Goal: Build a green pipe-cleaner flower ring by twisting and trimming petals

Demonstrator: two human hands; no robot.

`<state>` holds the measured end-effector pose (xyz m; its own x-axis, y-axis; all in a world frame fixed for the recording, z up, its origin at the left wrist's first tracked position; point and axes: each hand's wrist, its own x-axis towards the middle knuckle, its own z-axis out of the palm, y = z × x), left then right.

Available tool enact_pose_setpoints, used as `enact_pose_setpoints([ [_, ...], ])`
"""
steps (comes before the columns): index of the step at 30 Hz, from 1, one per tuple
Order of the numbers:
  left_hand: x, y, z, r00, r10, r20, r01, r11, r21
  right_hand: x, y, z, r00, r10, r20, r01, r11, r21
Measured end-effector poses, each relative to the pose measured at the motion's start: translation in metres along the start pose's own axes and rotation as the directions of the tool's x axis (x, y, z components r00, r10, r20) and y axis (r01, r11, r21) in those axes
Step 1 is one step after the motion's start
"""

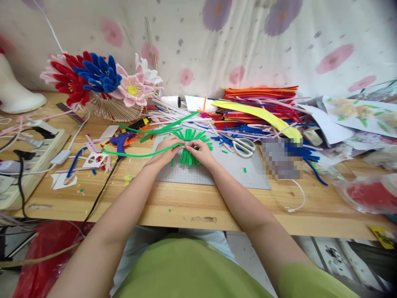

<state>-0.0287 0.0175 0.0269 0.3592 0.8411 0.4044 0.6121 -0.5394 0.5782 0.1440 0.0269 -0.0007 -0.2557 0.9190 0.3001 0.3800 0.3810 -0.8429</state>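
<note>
Both hands meet over a grey cutting mat [229, 171] on the wooden table. My left hand [167, 150] pinches a long green pipe cleaner [130, 154] that trails off to the left. My right hand [201, 151] is closed on a fan of folded green pipe-cleaner loops [189, 136], where the stem joins it. The fingertips of the two hands touch at the centre of the green piece.
Scissors [243, 145] lie on the mat's far right. A blue glue gun [121, 140] lies left of the mat. A pile of coloured pipe cleaners [257, 107] sits behind. Finished red, blue and pink flowers [96, 78] stand at back left. A power strip [31, 149] lies at left.
</note>
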Motion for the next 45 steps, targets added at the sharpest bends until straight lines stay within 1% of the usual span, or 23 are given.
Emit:
enact_pose_setpoints([
  [3, 0.001, 0.004, 0.001, 0.998, -0.047, -0.037, 0.047, 0.999, -0.017, 0.000, 0.000, -0.001, 0.998, -0.062, -0.011, 0.062, 0.998, -0.010],
  [5, 0.001, 0.005, 0.003, 0.988, -0.136, -0.073, 0.133, 0.990, -0.048, 0.000, -0.001, -0.002, 0.995, -0.096, -0.010, 0.095, 0.995, -0.024],
  [6, 0.002, 0.005, 0.004, 0.976, -0.203, -0.082, 0.197, 0.977, -0.076, 0.000, -0.002, -0.003, 0.994, -0.109, -0.005, 0.109, 0.993, -0.038],
  [7, 0.002, 0.005, 0.006, 0.955, -0.285, -0.082, 0.274, 0.954, -0.120, -0.001, -0.003, -0.003, 0.993, -0.120, 0.004, 0.120, 0.991, -0.059],
  [8, 0.003, 0.005, 0.008, 0.925, -0.374, -0.069, 0.357, 0.917, -0.180, -0.001, -0.005, -0.004, 0.992, -0.128, 0.017, 0.129, 0.988, -0.085],
  [10, 0.004, 0.004, 0.011, 0.840, -0.543, -0.005, 0.512, 0.795, -0.324, -0.002, -0.007, -0.004, 0.989, -0.138, 0.049, 0.144, 0.979, -0.144],
  [12, 0.005, 0.005, 0.011, 0.758, -0.647, 0.082, 0.611, 0.660, -0.437, -0.003, -0.009, -0.004, 0.986, -0.146, 0.081, 0.159, 0.968, -0.194],
  [13, 0.006, 0.006, 0.011, 0.728, -0.675, 0.121, 0.642, 0.609, -0.467, -0.003, -0.009, -0.004, 0.984, -0.149, 0.097, 0.167, 0.963, -0.211],
  [15, 0.006, 0.008, 0.008, 0.691, -0.700, 0.183, 0.680, 0.544, -0.492, -0.004, -0.009, -0.004, 0.980, -0.156, 0.125, 0.182, 0.956, -0.231],
  [20, 0.005, 0.014, 0.004, 0.629, -0.717, 0.300, 0.736, 0.427, -0.525, -0.004, -0.007, -0.002, 0.973, -0.169, 0.160, 0.206, 0.945, -0.254],
  [23, 0.005, 0.016, 0.006, 0.599, -0.724, 0.342, 0.753, 0.365, -0.547, -0.004, -0.007, -0.001, 0.971, -0.181, 0.158, 0.218, 0.940, -0.262],
  [25, 0.005, 0.017, 0.008, 0.589, -0.723, 0.361, 0.758, 0.340, -0.556, -0.002, -0.006, -0.002, 0.972, -0.178, 0.151, 0.213, 0.940, -0.267],
  [27, 0.004, 0.017, 0.010, 0.592, -0.716, 0.370, 0.753, 0.329, -0.570, -0.001, -0.005, -0.003, 0.978, -0.154, 0.142, 0.188, 0.945, -0.268],
  [29, 0.003, 0.018, 0.010, 0.618, -0.699, 0.360, 0.729, 0.339, -0.594, 0.001, -0.003, -0.005, 0.984, -0.116, 0.135, 0.148, 0.955, -0.256],
  [32, 0.000, 0.016, 0.009, 0.667, -0.676, 0.313, 0.677, 0.375, -0.634, 0.003, -0.003, -0.008, 0.988, -0.061, 0.141, 0.094, 0.965, -0.244],
  [35, -0.006, 0.013, 0.008, 0.697, -0.668, 0.260, 0.622, 0.384, -0.682, 0.005, -0.003, -0.014, 0.985, -0.028, 0.171, 0.070, 0.966, -0.250],
  [37, -0.012, 0.011, 0.009, 0.705, -0.661, 0.255, 0.592, 0.352, -0.725, 0.007, -0.004, -0.025, 0.985, -0.017, 0.173, 0.059, 0.968, -0.243],
  [38, -0.014, 0.010, 0.010, 0.706, -0.657, 0.264, 0.582, 0.327, -0.745, 0.008, -0.003, -0.035, 0.987, -0.006, 0.163, 0.047, 0.967, -0.252],
  [40, -0.018, 0.008, 0.011, 0.705, -0.647, 0.289, 0.571, 0.277, -0.773, 0.008, -0.001, -0.062, 0.995, 0.065, 0.071, -0.039, 0.949, -0.313],
  [41, -0.019, 0.008, 0.011, 0.708, -0.638, 0.301, 0.567, 0.260, -0.782, 0.007, 0.001, -0.079, 0.992, 0.122, 0.014, -0.107, 0.917, -0.384],
  [42, -0.019, 0.007, 0.011, 0.713, -0.630, 0.308, 0.562, 0.251, -0.788, 0.004, 0.004, -0.096, 0.983, 0.184, -0.024, -0.173, 0.858, -0.484],
  [43, -0.019, 0.006, 0.011, 0.720, -0.623, 0.307, 0.556, 0.252, -0.792, 0.001, 0.007, -0.113, 0.964, 0.259, -0.062, -0.244, 0.763, -0.599],
  [45, -0.017, 0.005, 0.011, 0.727, -0.627, 0.279, 0.545, 0.280, -0.790, -0.008, 0.014, -0.141, 0.923, 0.361, -0.129, -0.319, 0.534, -0.783],
])
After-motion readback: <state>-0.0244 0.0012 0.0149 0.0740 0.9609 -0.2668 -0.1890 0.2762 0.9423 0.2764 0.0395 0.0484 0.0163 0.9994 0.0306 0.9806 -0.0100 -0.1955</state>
